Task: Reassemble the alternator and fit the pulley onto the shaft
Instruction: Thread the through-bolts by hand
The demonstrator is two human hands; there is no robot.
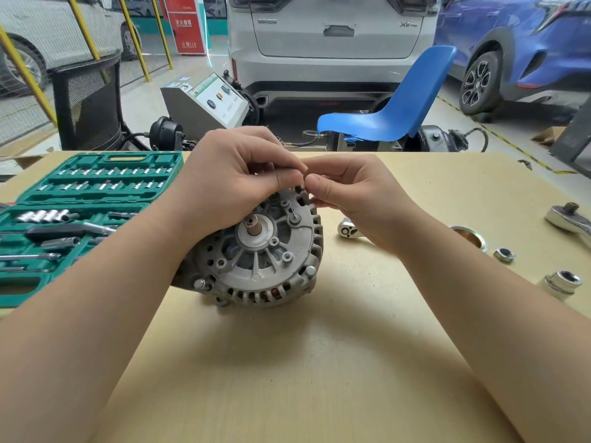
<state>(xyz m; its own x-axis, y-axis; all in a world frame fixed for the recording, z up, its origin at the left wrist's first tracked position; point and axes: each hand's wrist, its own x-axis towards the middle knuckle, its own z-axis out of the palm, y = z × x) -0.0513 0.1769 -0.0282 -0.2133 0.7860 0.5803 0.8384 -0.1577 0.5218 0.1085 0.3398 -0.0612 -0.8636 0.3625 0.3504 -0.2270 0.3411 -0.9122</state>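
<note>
Workbench [319,362], alternator [262,251], cars [332,36] behind, possibly garage

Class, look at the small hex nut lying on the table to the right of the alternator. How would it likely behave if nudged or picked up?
The hex nut lies flat, so it would probably slide rather than roll. It looks like solid metal: likely stiff and light. Its shiny finish suggests it may slip when pinched.

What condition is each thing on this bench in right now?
alternator: on its side, shaft bare, no pulley
left hand: resting on the alternator, pinching a small part
right hand: pinching the same part
socket case: open
pulley: loose on the table
nut: loose, unfitted
</note>
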